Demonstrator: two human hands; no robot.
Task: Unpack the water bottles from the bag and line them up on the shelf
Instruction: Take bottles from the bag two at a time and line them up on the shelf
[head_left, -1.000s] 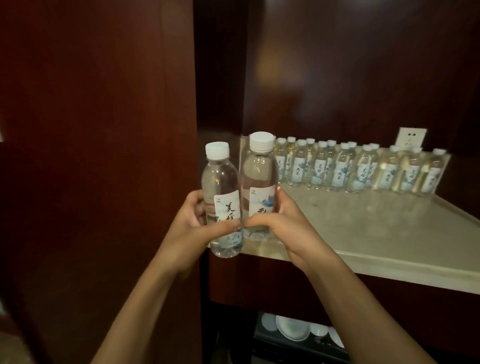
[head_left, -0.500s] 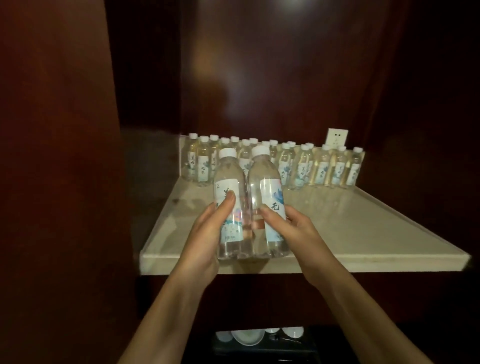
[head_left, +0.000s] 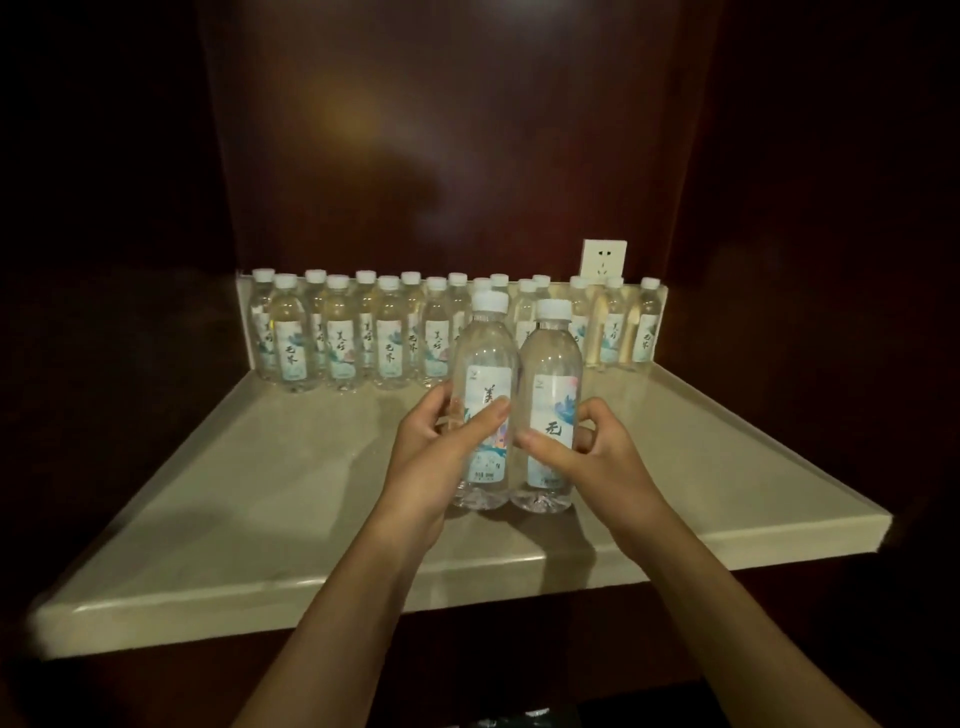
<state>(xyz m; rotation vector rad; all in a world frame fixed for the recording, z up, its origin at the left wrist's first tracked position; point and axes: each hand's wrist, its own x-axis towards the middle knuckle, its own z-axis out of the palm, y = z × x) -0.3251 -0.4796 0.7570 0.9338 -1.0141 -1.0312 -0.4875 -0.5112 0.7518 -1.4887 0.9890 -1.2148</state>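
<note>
Two clear water bottles with white caps and pale labels stand upright side by side over the middle of the cream shelf (head_left: 249, 493). My left hand (head_left: 436, 457) grips the left bottle (head_left: 485, 364) around its label. My right hand (head_left: 592, 462) grips the right bottle (head_left: 550, 364) the same way. Whether their bases touch the shelf I cannot tell. Several more bottles (head_left: 340, 338) of the same kind stand in two rows along the back edge. The bag is not in view.
Dark wooden panels close the niche at the back and on both sides. A white wall socket (head_left: 603, 258) sits on the back panel above the right end of the rows. The shelf's front edge (head_left: 311, 603) runs across below my forearms.
Both hands have carried the two bottles from the shelf's front left corner to over its middle, farther in toward the rows. The view has moved closer to the shelf.
</note>
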